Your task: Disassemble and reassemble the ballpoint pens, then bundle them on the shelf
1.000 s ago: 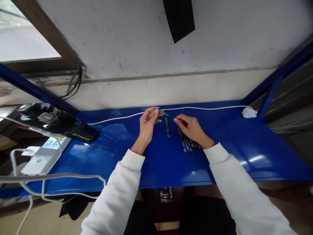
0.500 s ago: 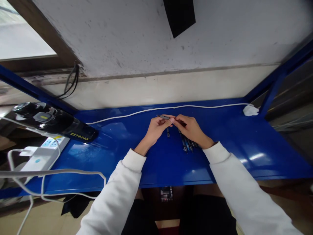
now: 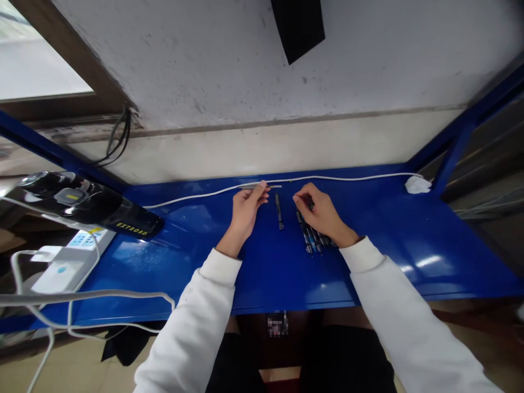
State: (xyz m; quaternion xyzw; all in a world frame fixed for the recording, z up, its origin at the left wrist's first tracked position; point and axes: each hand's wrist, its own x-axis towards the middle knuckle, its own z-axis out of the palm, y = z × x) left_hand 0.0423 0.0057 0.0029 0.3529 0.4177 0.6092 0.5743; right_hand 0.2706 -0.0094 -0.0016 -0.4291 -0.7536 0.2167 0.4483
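Note:
My left hand (image 3: 246,207) pinches a grey pen (image 3: 250,186) between thumb and fingers. A thin pale rod like a refill (image 3: 277,186) sticks out of its right end. To the right, my right hand (image 3: 317,210) is closed, thumb against fingertips; whatever it pinches is too small or hidden to make out. Between the hands a dark pen part (image 3: 279,210) lies on the blue table (image 3: 270,267). Several dark and blue pens (image 3: 313,240) lie side by side under and below my right hand, partly covered by it.
A black bottle-shaped device marked EXTRORD (image 3: 94,204) lies on the left beside a white power strip (image 3: 69,262). A white cable (image 3: 204,194) runs along the table's back edge to a crumpled white wad (image 3: 417,184). More white cables (image 3: 123,295) loop at the front left.
My hands were together on the pen and are now apart. My left hand has moved left with the pen, and the pale rod now shows. The dark part on the table is uncovered.

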